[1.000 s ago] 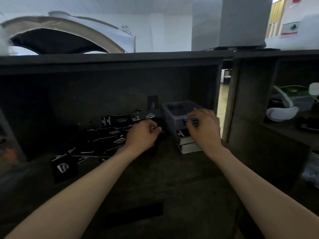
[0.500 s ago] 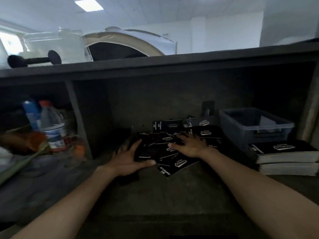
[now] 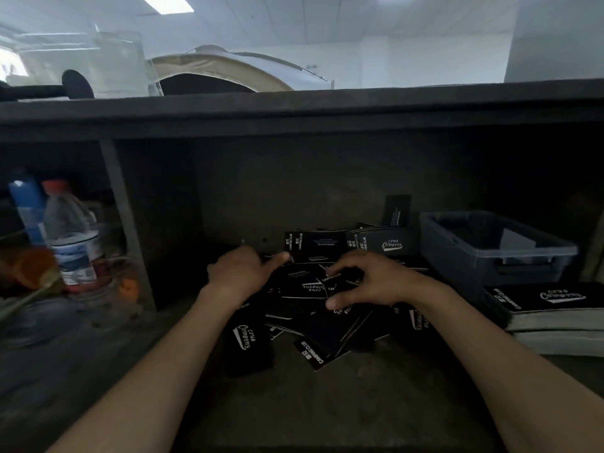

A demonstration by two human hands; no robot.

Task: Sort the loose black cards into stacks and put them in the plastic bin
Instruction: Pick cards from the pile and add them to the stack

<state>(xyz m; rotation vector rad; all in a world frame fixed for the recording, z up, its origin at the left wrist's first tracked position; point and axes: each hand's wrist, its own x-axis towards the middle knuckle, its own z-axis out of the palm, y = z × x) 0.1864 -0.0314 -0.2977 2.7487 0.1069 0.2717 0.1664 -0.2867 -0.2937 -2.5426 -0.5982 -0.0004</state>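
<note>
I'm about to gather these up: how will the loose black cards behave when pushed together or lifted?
The black cards lie thin, flat and overlapped, so they will probably slide and fan out rather than move together. One card stands against the back wall, suggesting they are fairly stiff.

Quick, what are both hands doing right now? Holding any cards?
Left hand: on the cards, fingers hidden; cannot tell.
Right hand: fingers bent onto the cards; whether it grips cannot be told.
</note>
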